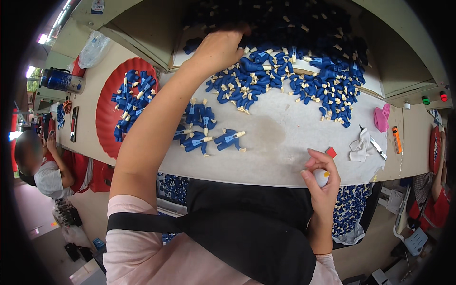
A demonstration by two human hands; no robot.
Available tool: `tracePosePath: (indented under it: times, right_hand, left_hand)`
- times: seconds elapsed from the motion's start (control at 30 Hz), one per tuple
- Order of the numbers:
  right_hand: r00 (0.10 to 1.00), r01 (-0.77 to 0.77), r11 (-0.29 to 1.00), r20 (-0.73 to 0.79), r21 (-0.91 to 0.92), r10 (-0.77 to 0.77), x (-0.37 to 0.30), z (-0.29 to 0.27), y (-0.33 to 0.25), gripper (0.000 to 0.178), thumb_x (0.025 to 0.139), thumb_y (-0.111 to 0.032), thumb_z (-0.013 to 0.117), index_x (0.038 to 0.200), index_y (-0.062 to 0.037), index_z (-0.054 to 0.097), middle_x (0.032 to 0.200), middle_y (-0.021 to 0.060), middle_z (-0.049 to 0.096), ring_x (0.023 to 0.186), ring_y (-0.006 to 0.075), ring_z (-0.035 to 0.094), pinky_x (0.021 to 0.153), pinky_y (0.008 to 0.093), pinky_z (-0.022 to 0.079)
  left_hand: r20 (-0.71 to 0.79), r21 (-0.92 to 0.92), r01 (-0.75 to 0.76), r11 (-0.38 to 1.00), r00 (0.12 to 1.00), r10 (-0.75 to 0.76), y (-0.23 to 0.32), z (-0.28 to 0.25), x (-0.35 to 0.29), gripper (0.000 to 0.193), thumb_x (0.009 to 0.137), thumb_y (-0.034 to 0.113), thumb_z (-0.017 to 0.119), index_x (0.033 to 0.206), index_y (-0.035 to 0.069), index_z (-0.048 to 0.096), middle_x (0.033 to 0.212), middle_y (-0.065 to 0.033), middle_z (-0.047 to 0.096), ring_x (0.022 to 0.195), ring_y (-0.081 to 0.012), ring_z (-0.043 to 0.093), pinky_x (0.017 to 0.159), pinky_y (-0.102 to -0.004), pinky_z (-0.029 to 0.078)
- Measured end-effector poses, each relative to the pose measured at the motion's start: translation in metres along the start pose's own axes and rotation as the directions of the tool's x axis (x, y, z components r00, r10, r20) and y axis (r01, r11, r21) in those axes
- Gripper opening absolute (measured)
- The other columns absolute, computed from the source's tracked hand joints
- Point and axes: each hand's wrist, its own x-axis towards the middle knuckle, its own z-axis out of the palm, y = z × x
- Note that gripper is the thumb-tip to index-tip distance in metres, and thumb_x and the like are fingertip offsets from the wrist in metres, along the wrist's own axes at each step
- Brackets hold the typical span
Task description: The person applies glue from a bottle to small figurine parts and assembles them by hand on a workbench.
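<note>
The right hand (326, 194) held a small white thing (321, 177); the left hand (219, 49), grip hidden, was by blue toy parts (251, 65), likely light, best pinched mid-body.

A beige worktable (413, 154) is partly covered by a whitish sheet (218, 171), strewn with curved blue-and-cream pieces (247, 80), blue-suited figure bodies (229, 138), crumpled pink cloth (381, 118) and white tissue (359, 147); a scalloped red tray (105, 116) is set at left.

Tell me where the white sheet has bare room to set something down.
The middle of the white sheet is bare, between the blue figures at left, loose blue pieces behind and the right hand. Crowded: the back, below the left hand.
</note>
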Motion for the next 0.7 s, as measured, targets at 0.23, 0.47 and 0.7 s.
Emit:
tracePosePath:
  times: [0.23,0.47,0.7]
  right_hand:
    - [0.999,-0.004,1.000,-0.044,0.006,0.004,-0.006,-0.002,0.001,0.037,0.066,0.003,0.062,0.102,-0.0018,0.055,0.085,0.0028,0.050,0.073,0.0075,0.047,0.066,0.0184,0.037]
    - [0.993,0.086,0.995,-0.083,0.045,-0.082,-0.007,0.002,0.005,0.043,0.067,0.003,0.057,0.107,-0.0019,0.044,0.093,0.0066,0.045,0.070,0.0093,0.046,0.066,0.0211,0.038]
    - [0.964,0.265,0.932,-0.096,0.246,-0.249,-0.009,-0.004,0.008,0.036,0.073,-0.005,0.049,0.107,-0.0010,0.039,0.101,0.0127,0.040,0.072,0.0172,0.050,0.072,0.0312,0.044]
  left_hand:
    - [-0.006,-0.004,-0.018,1.000,1.000,0.018,-0.015,0.004,-0.001,0.029,0.073,0.018,0.062,0.100,0.011,0.057,0.096,-0.0130,0.058,0.083,-0.0283,0.058,0.076,-0.0358,0.046]
    - [-0.004,0.270,-0.155,0.950,0.987,0.162,-0.015,-0.012,0.000,0.031,0.072,0.016,0.063,0.101,0.008,0.056,0.090,-0.0130,0.060,0.083,-0.0257,0.059,0.072,-0.0337,0.049]
    - [-0.282,-0.652,-0.020,0.758,0.934,-0.219,0.032,-0.054,-0.027,0.021,0.071,0.008,0.066,0.081,-0.002,0.050,0.078,-0.0121,0.059,0.076,-0.0172,0.059,0.071,-0.0263,0.048]
